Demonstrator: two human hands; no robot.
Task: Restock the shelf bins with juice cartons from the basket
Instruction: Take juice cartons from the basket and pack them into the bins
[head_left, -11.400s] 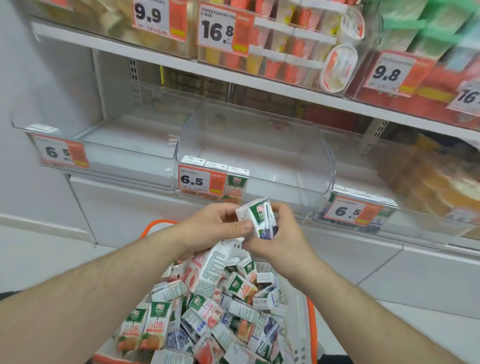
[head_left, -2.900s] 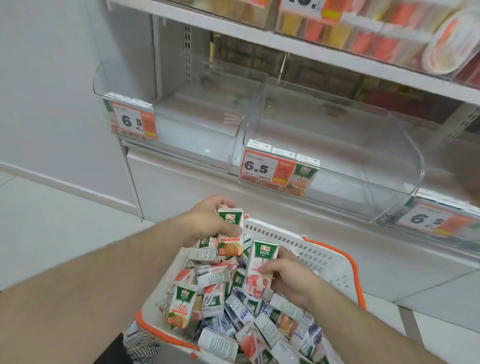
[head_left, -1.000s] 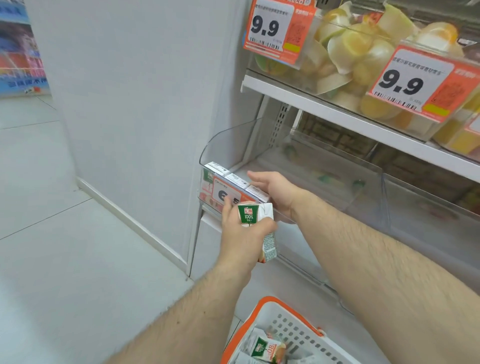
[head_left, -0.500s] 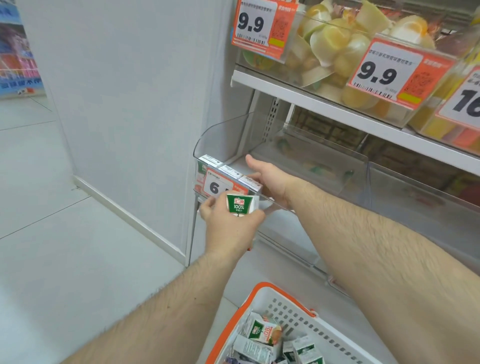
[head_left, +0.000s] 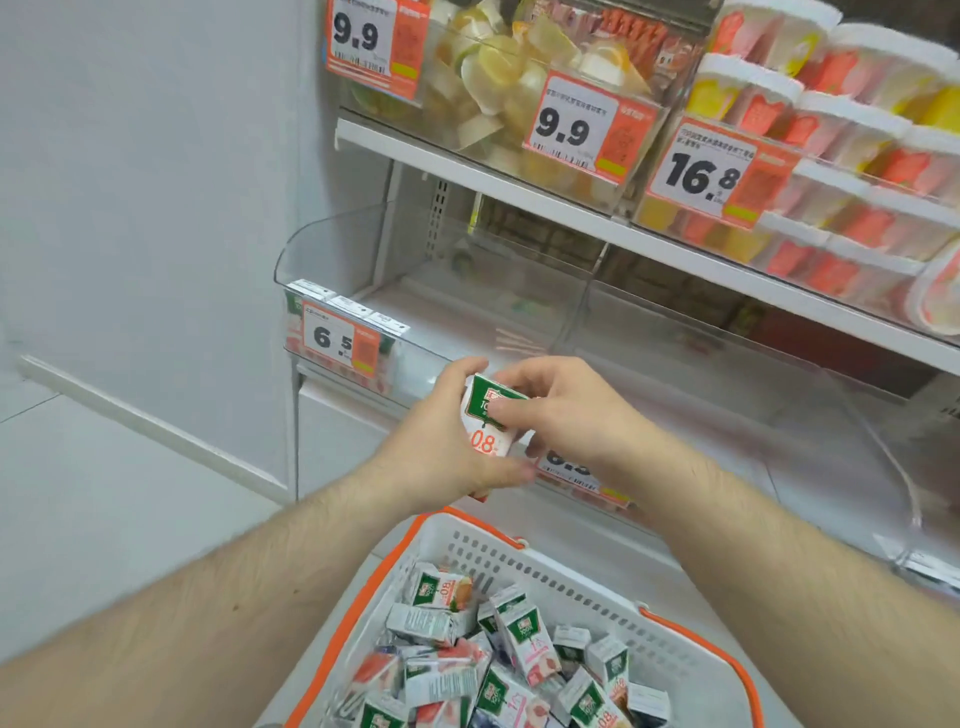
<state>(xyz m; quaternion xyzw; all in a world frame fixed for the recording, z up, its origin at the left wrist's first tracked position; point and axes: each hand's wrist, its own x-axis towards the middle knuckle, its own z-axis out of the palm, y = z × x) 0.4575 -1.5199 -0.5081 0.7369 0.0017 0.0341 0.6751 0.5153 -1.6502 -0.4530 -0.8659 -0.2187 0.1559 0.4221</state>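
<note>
Head view: left hand grips carton printed "08".

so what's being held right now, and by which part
One juice carton, between both hands: the left hand wraps its lower body, the right hand pinches its green top.

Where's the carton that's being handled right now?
Head view, centre: the juice carton is held between left hand and right hand, above the basket.

Basket of juice cartons sits low, before the shelf bins. Both hands hold one carton above it: left hand left, right hand right. Three cartons stand at left bin's front.
</note>
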